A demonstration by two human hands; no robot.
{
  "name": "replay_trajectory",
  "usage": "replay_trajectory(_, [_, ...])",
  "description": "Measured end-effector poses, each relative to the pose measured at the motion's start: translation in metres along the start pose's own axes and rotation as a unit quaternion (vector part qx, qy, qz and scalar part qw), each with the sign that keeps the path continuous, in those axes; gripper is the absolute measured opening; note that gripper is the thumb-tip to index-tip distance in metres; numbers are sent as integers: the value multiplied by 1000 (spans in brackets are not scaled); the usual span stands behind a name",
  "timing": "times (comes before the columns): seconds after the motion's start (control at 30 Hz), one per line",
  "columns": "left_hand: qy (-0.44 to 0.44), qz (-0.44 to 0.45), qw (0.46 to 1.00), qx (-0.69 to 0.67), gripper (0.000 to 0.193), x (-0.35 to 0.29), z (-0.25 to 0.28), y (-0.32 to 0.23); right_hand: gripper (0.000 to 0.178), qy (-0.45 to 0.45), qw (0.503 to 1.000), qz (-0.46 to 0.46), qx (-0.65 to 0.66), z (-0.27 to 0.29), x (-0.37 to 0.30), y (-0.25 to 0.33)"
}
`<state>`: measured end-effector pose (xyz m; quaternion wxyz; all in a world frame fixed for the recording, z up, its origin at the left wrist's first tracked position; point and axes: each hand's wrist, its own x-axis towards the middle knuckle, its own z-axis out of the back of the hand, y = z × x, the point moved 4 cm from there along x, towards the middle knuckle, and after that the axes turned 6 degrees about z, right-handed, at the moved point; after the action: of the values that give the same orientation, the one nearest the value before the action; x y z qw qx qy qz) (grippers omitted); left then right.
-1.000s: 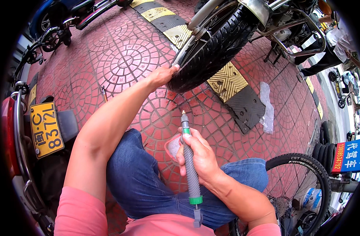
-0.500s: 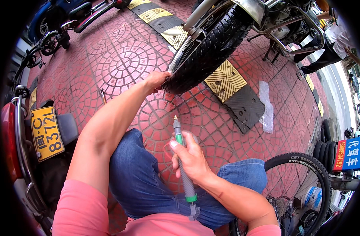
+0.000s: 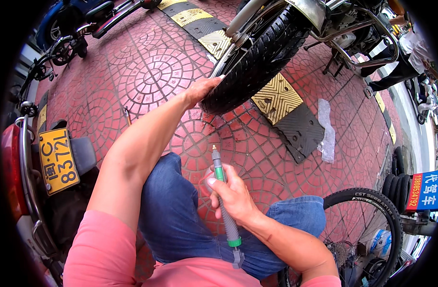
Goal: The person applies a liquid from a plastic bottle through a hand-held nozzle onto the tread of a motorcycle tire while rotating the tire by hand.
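Observation:
A black motorcycle tyre [image 3: 257, 67] with wet-looking tread stands at the upper middle on its wheel. My left hand [image 3: 203, 91] is against the tyre's lower left side, by the rim; its fingers curl in at the edge and are partly hidden. In front of my lap, my right hand [image 3: 233, 196] is closed round a slim grey-and-green tube-shaped tool [image 3: 229, 222]. Its brass tip points up toward the wheel, apart from it. A bent grey fitting shows at its lower end, and a thin red loop hangs beside my fingers.
Behind the tyre lies a yellow-and-black ramp strip [image 3: 278, 100], with clear plastic wrap [image 3: 326, 131] beside it. A bicycle wheel [image 3: 396, 215] is close on my right. On the left stands a vehicle's rear with a yellow plate [image 3: 58, 161]. A person [image 3: 415, 52] stands at the upper right.
My left hand has shifted slightly up and right along the wheel's edge, its fingers now further in beside the tyre. The tool stays in my right hand, almost unmoved.

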<state>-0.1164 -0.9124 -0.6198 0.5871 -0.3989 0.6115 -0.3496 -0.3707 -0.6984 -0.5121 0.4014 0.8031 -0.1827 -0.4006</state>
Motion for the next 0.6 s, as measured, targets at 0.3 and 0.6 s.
replay_trajectory(0.3, [-23, -5, 1000, 15, 45, 5, 3, 6, 62, -9, 1000, 0, -19, 8, -6, -9])
replay_trajectory(0.6, [59, -34, 997, -49, 59, -18, -22, -24, 57, -32, 998, 48, -21, 19, -11, 2])
